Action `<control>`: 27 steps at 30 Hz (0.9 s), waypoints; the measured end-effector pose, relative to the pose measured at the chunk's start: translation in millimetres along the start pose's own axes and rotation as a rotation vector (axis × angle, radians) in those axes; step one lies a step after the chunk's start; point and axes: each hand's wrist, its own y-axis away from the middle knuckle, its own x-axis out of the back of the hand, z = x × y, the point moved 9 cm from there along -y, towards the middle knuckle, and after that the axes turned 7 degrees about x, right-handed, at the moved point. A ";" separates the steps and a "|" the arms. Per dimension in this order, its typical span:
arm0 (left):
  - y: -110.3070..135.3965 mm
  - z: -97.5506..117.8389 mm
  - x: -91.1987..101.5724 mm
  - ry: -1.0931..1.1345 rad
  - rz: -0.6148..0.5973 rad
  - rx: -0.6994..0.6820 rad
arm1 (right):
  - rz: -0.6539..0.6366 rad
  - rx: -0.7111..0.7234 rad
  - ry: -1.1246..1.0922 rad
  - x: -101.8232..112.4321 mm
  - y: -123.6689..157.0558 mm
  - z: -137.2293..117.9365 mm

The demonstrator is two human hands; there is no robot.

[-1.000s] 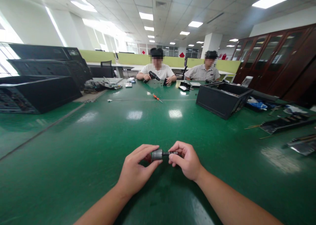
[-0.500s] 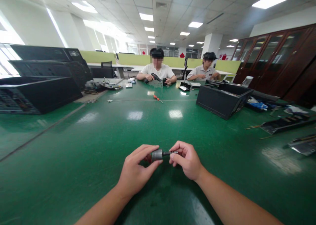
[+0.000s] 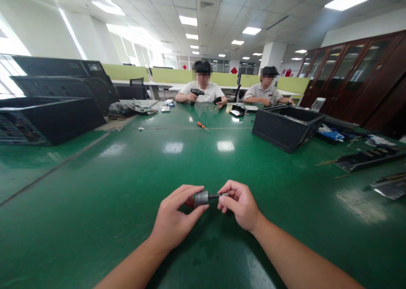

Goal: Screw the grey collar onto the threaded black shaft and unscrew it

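A small grey metal cylinder point(image 3: 201, 198) with a thin dark shaft point(image 3: 214, 197) lies level between my hands, low over the green table; its shape resembles a hole saw, but I cannot tell its exact kind. My left hand point(image 3: 177, 215) is closed around the cylinder, thumb below and fingers above. My right hand point(image 3: 238, 204) pinches the shaft's silvery end between thumb and fingertips. The left end of the cylinder is partly hidden by my left fingers.
An orange-handled screwdriver point(image 3: 201, 125) lies farther off on the green table point(image 3: 142, 166). A black computer case point(image 3: 275, 130) stands right, metal parts point(image 3: 368, 156) near it. More black cases point(image 3: 72, 120) are left. Across the table, one person holds a power drill point(image 3: 197, 92); another sits beside.
My hands and the cylinder with its shaft stay almost still. Across the table, the person has raised and turned the power drill; the other person's arms have shifted.
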 end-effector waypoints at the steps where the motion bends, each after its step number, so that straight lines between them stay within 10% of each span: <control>1: -0.3 0.3 -0.1 -0.001 0.001 -0.002 | 0.001 0.001 -0.001 -0.1 0.0 -0.2; 27: 0.0 1.2 3.6 -0.006 0.021 -0.012 | 0.030 0.013 -0.028 2.1 -1.2 0.0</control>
